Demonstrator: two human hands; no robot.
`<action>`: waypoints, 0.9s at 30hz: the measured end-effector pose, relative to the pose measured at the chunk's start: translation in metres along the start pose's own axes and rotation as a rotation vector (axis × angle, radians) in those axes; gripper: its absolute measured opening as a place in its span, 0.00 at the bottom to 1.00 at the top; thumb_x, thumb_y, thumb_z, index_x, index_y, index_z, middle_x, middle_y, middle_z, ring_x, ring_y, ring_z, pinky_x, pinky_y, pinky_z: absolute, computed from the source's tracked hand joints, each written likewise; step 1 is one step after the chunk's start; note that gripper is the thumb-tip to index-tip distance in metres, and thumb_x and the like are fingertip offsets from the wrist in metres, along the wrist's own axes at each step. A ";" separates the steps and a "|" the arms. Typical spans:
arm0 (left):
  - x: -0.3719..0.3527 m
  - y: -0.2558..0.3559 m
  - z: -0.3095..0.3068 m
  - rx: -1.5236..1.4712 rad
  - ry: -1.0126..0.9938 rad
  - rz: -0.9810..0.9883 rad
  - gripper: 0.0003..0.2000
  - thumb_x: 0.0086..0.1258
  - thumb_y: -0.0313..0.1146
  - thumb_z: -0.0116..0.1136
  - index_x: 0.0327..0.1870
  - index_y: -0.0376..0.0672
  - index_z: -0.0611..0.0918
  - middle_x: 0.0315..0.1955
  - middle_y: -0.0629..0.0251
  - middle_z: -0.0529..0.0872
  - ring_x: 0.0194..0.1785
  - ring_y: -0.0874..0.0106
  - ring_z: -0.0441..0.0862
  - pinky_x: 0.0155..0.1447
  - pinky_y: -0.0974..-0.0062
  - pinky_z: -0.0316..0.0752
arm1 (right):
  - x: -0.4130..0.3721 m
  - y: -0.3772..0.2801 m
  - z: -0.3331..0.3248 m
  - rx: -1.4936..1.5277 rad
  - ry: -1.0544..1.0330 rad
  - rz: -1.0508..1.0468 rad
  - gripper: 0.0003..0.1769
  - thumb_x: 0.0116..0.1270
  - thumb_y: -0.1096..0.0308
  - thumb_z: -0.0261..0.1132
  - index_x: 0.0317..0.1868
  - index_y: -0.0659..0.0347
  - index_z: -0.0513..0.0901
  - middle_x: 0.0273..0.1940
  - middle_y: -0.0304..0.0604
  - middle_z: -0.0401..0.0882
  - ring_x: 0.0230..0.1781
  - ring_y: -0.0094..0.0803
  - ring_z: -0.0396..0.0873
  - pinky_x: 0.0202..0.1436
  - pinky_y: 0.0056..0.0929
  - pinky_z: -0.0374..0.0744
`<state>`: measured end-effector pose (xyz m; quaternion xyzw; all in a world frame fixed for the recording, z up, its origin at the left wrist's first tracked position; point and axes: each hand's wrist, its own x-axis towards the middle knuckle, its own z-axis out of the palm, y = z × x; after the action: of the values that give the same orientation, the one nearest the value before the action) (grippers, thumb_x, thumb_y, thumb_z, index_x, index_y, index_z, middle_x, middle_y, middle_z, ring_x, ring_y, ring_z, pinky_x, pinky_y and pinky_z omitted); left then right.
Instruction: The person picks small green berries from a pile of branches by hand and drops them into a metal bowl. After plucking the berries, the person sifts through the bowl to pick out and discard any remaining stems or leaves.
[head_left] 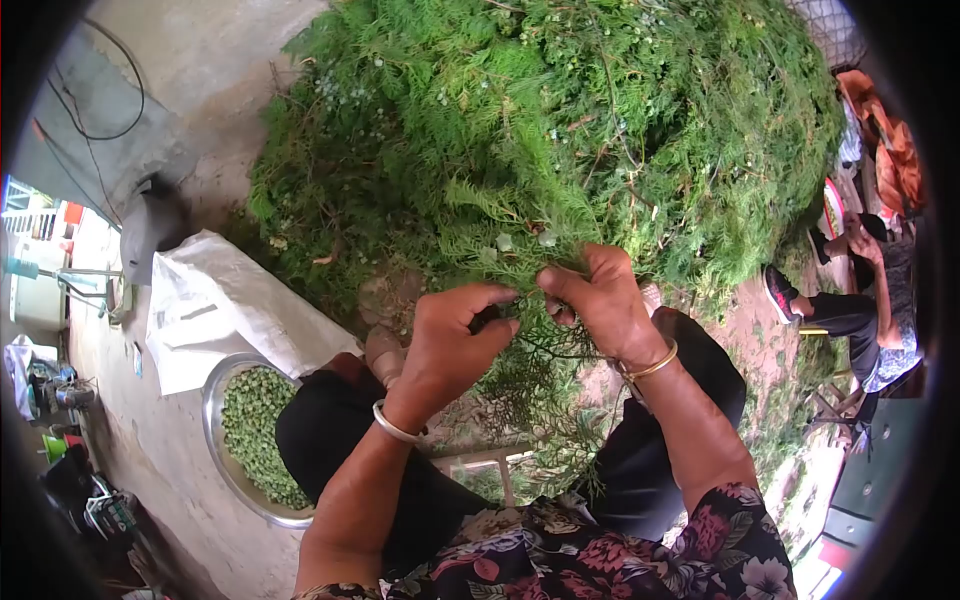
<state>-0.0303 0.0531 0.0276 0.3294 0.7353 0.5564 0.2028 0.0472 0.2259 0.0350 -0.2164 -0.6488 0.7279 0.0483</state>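
In front of my knees I hold an evergreen branch (530,365) with flat, scaly green leaves. My right hand (605,305) is closed around it, thumb and fingers pinched together. Close on the left, my left hand (450,345) is curled, with its thumb and index fingertips beside the sprigs. What lies inside the left fingers is hidden. Pale green seed cones (546,238) show just above the hands. Beyond them rises a large heap of cut evergreen branches (560,110).
A metal basin (213,425) of small green cones (260,430) stands by my left knee. Next to it lies a white sack (225,300). Another person (880,310) sits at the right. Cables (110,135) and tools (105,510) are on the left.
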 end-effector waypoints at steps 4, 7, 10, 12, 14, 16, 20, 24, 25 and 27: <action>0.000 -0.001 0.005 0.304 0.009 0.223 0.12 0.53 0.22 0.64 0.39 0.34 0.81 0.26 0.57 0.82 0.27 0.66 0.81 0.32 0.74 0.73 | 0.000 0.003 0.000 -0.028 0.002 -0.015 0.10 0.62 0.74 0.65 0.25 0.67 0.74 0.19 0.36 0.74 0.15 0.18 0.70 0.15 0.19 0.67; -0.002 -0.010 0.015 0.370 0.056 0.274 0.10 0.54 0.25 0.62 0.38 0.38 0.78 0.27 0.55 0.80 0.27 0.54 0.79 0.30 0.62 0.72 | -0.001 0.003 0.000 -0.028 -0.013 -0.017 0.10 0.62 0.74 0.65 0.25 0.67 0.74 0.19 0.37 0.74 0.15 0.18 0.71 0.15 0.19 0.68; -0.003 -0.017 0.020 0.368 0.080 0.252 0.11 0.54 0.25 0.62 0.38 0.38 0.77 0.27 0.54 0.80 0.26 0.54 0.79 0.29 0.61 0.71 | -0.002 0.001 0.000 0.044 -0.027 0.006 0.10 0.62 0.74 0.65 0.26 0.68 0.74 0.19 0.37 0.74 0.16 0.17 0.71 0.16 0.18 0.69; -0.004 -0.009 0.023 0.368 0.099 0.227 0.10 0.54 0.26 0.62 0.37 0.38 0.77 0.26 0.54 0.80 0.26 0.54 0.78 0.28 0.61 0.71 | -0.003 -0.002 -0.001 -0.003 -0.042 0.023 0.09 0.62 0.74 0.65 0.27 0.68 0.75 0.19 0.37 0.74 0.17 0.17 0.71 0.16 0.19 0.69; -0.004 -0.008 0.024 0.369 0.117 0.199 0.10 0.54 0.26 0.62 0.36 0.38 0.77 0.26 0.54 0.79 0.25 0.54 0.78 0.28 0.61 0.70 | -0.003 -0.001 -0.001 -0.008 -0.043 0.019 0.08 0.62 0.74 0.65 0.28 0.68 0.76 0.19 0.36 0.75 0.17 0.17 0.71 0.16 0.18 0.69; -0.002 -0.014 0.024 0.422 0.162 0.281 0.09 0.55 0.27 0.62 0.34 0.38 0.77 0.25 0.55 0.79 0.25 0.55 0.78 0.27 0.61 0.70 | -0.003 -0.001 -0.001 -0.014 -0.048 0.016 0.07 0.62 0.74 0.65 0.29 0.68 0.76 0.19 0.36 0.75 0.17 0.16 0.71 0.16 0.18 0.69; 0.000 -0.013 0.015 0.464 0.176 0.282 0.07 0.54 0.27 0.63 0.31 0.39 0.77 0.23 0.56 0.78 0.24 0.57 0.78 0.26 0.61 0.69 | -0.006 -0.007 -0.001 -0.040 -0.010 0.050 0.07 0.61 0.74 0.65 0.29 0.68 0.77 0.20 0.35 0.75 0.17 0.16 0.70 0.16 0.17 0.68; -0.001 -0.029 -0.009 0.621 0.269 0.088 0.06 0.56 0.29 0.61 0.31 0.37 0.79 0.23 0.56 0.80 0.20 0.63 0.75 0.25 0.67 0.70 | -0.007 -0.018 -0.013 -0.039 0.057 0.007 0.07 0.61 0.75 0.64 0.27 0.67 0.76 0.19 0.34 0.74 0.17 0.15 0.70 0.17 0.17 0.67; 0.002 -0.027 -0.017 0.403 0.312 -0.038 0.06 0.58 0.29 0.61 0.31 0.37 0.79 0.23 0.57 0.81 0.19 0.67 0.74 0.25 0.71 0.70 | -0.006 -0.017 -0.017 -0.035 0.058 -0.002 0.07 0.61 0.75 0.64 0.27 0.67 0.76 0.19 0.34 0.74 0.17 0.15 0.70 0.17 0.17 0.67; 0.003 -0.009 -0.033 -0.194 0.334 -0.134 0.05 0.59 0.27 0.58 0.33 0.35 0.80 0.23 0.60 0.80 0.19 0.73 0.72 0.24 0.74 0.71 | -0.005 -0.007 -0.021 -0.079 0.073 -0.003 0.09 0.61 0.76 0.64 0.25 0.65 0.74 0.19 0.33 0.72 0.17 0.14 0.67 0.17 0.18 0.66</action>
<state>-0.0568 0.0312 0.0295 0.1619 0.7220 0.6568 0.1455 0.0588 0.2448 0.0415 -0.2438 -0.6751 0.6933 0.0646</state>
